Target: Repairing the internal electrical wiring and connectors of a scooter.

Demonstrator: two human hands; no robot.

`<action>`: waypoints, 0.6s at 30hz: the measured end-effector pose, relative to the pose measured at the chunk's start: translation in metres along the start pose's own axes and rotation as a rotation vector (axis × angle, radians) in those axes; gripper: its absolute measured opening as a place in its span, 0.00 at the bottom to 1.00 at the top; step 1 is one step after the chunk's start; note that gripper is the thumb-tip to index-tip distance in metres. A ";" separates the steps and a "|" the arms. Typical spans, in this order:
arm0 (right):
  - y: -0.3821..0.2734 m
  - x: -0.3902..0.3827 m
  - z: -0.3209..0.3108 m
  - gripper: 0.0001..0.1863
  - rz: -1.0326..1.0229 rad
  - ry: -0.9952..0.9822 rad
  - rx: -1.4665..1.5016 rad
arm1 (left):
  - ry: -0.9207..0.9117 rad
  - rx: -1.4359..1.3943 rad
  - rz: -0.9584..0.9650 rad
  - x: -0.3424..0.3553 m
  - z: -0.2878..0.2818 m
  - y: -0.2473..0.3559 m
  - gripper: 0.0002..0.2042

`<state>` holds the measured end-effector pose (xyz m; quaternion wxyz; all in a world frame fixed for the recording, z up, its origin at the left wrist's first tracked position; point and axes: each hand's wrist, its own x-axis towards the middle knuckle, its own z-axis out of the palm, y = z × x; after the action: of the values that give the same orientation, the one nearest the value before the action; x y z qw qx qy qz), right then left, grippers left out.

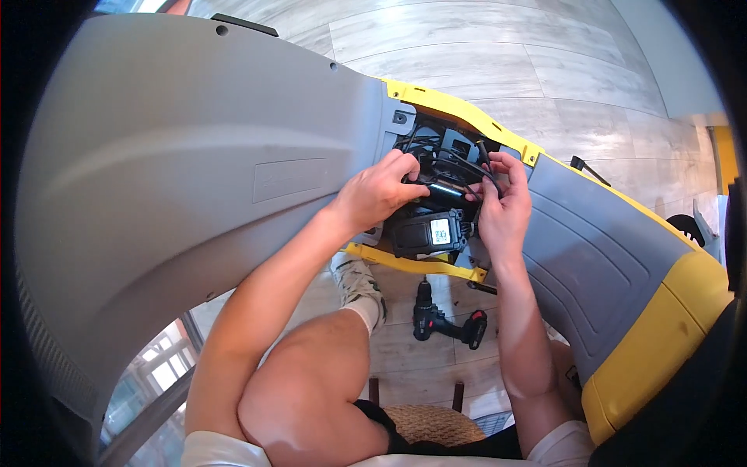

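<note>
An open compartment lies between the grey and yellow body panels of what looks like a scooter. My left hand [377,191] reaches in from the left, its fingers closed on the near end of a glossy black rounded part [447,191]. On the right, my right hand [507,204] pinches a black cable [490,171] between thumb and fingers, close to the other end of that part. Just below sits a black box [416,235] with a white label and wires at its right side. More black wires [424,142] run tangled behind my fingers, partly hidden.
Yellow trim [443,101] borders the compartment's far side. A large grey panel [194,117] rises at left; a ribbed grey panel [591,233] extends right. Beneath, a cordless drill [442,322] lies on the wood-look floor [412,362], near a woven stool seat [428,424] and my leg.
</note>
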<state>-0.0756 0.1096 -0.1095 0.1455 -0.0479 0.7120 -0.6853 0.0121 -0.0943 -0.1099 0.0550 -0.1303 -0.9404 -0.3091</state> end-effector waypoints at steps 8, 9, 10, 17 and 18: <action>-0.010 -0.005 -0.004 0.24 -0.278 -0.112 -0.431 | 0.124 -0.129 -0.034 0.015 -0.002 -0.003 0.11; -0.012 -0.007 -0.001 0.24 -0.384 -0.114 -0.445 | 0.119 -0.192 -0.071 0.015 -0.003 -0.003 0.12; -0.015 -0.008 -0.001 0.24 -0.505 -0.136 -0.496 | 0.115 -0.256 -0.106 0.015 -0.004 -0.003 0.12; -0.035 -0.003 0.025 0.04 -0.791 -0.684 -1.057 | 0.192 -0.705 -0.487 0.019 -0.005 -0.007 0.09; -0.036 -0.001 0.031 0.04 -0.829 -0.661 -1.027 | 0.201 -0.700 -0.513 0.020 -0.004 -0.008 0.08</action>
<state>-0.0710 0.0782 -0.0741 0.0408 -0.5789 0.7857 -0.2142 -0.0091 -0.0990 -0.1072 0.0203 0.1269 -0.7712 -0.6235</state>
